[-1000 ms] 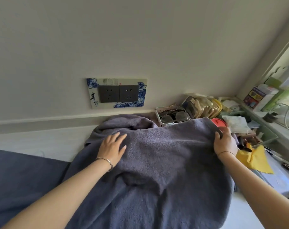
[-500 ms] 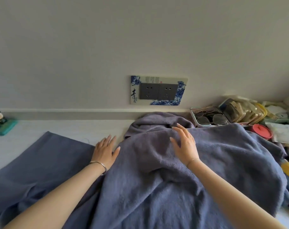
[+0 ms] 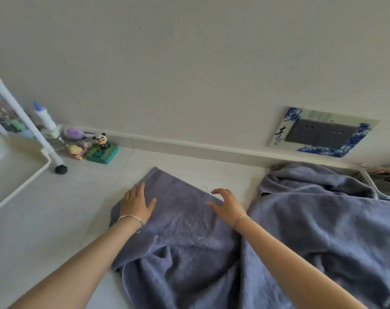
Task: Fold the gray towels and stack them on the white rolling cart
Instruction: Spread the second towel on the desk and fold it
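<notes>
A gray towel (image 3: 185, 221) lies spread on the white surface in the middle, its far corner pointing at the wall. My left hand (image 3: 136, 202) rests flat on its left part, fingers straight. My right hand (image 3: 228, 205) hovers over or lightly touches the towel's right edge, fingers spread and slightly bent, holding nothing. A second, rumpled gray towel (image 3: 327, 219) is heaped to the right, overlapping the first under my right forearm. The white rolling cart (image 3: 22, 175) shows at the far left with a bare tray and a white post.
Small toys, a panda figure (image 3: 101, 140) on a green base and a white bottle (image 3: 43, 117) stand by the wall behind the cart's foot. A socket plate (image 3: 323, 131) is on the wall. A white basket (image 3: 381, 181) sits at the right edge.
The view has swung left, bringing the cart into sight. Both hands moved left off the rumpled towel onto the flat one; the right hand earlier let go of the towel edge.
</notes>
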